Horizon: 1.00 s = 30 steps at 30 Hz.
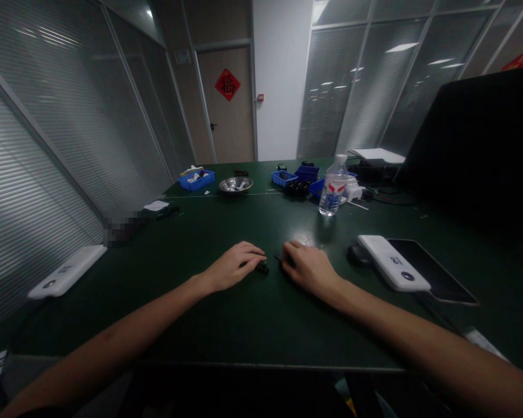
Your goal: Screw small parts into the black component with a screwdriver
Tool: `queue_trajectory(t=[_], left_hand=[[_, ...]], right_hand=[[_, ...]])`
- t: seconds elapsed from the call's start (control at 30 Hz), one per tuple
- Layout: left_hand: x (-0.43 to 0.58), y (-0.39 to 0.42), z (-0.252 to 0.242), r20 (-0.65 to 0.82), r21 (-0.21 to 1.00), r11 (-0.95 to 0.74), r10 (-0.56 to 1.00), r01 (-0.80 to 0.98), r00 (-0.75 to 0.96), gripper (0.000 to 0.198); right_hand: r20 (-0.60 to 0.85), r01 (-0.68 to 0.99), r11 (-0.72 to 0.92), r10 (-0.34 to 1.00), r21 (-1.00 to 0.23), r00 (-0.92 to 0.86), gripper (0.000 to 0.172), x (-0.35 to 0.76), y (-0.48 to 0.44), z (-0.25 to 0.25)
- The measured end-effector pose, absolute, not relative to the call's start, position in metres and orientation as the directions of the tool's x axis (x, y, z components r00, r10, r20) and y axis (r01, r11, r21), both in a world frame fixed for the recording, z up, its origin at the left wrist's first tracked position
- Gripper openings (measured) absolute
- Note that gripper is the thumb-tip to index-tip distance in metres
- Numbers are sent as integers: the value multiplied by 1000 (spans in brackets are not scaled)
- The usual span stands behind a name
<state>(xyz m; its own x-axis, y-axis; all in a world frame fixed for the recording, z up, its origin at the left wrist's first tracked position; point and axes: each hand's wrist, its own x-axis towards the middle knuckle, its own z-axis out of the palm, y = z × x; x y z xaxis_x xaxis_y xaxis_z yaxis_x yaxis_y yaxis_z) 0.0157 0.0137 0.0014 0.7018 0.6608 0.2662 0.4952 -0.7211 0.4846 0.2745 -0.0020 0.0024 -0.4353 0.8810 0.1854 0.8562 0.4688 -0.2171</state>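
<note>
fingers of the left hand (237, 264) curl around a small black part (262, 267), likely light and rigid; pinch its sides. right hand (307, 267): grip unclear.

Dim room, ceiling lights reflected in far glass walls, soft sheen on bench (226, 325), wide-angle bending at edges, pixelated patch at left

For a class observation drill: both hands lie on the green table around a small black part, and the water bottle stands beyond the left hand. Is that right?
Not quite: the head view shows the water bottle beyond the right hand, not the left hand. The rest holds.
</note>
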Motion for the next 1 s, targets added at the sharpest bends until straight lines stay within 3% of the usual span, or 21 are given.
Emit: queue_trajectory(t=[0.5,0.83,1.0], left_hand=[[24,8,-2,349,533,-713,676,456,649,16],[7,16,4,210,566,-618,748,546,629,27],[-50,49,5,124,557,-485,852,675,509,36]], right_hand=[[153,866,433,901,-249,-406,12,275,-2,3],[116,861,419,908,-288,-403,13,276,-3,9],[104,853,424,905,-302,-413,13,276,-4,11]])
